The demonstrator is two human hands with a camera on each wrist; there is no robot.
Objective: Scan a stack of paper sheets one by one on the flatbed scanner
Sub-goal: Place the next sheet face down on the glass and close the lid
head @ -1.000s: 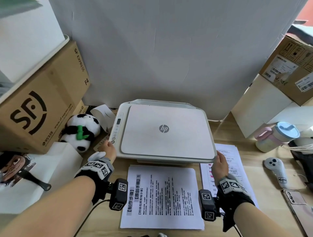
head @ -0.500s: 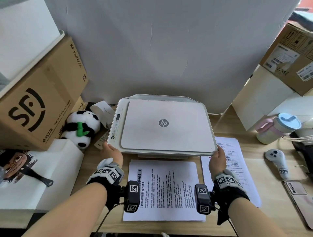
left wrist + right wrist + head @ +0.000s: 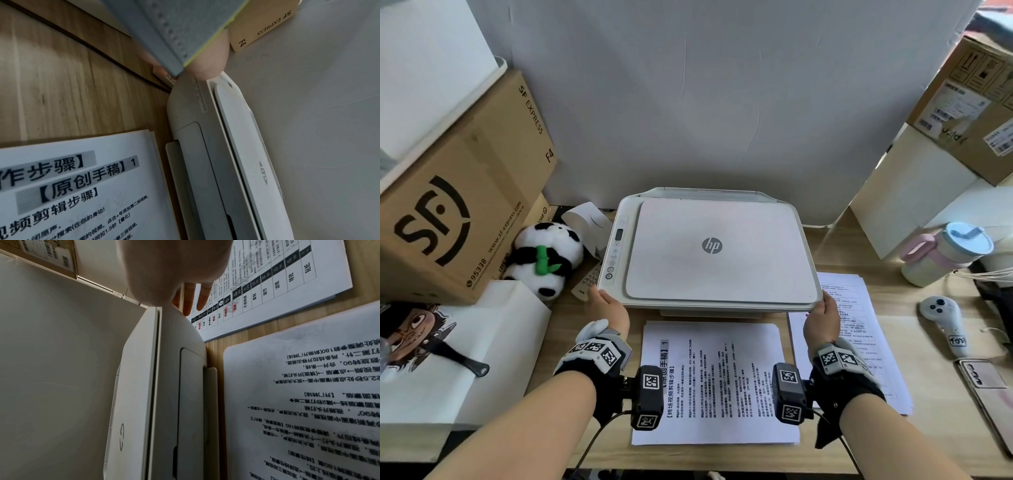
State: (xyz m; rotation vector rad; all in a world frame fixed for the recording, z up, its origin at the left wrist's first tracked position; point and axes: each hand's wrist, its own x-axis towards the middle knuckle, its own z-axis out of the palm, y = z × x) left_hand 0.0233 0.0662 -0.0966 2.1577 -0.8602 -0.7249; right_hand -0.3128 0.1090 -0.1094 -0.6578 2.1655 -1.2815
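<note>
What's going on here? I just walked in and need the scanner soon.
A person has the left hand and the right hand on the two front corners of the HP scanner, whose lid is down. A stack of printed sheets lies on the desk right in front of it, a second stack to the right. No sheet is in hand yet.
</note>
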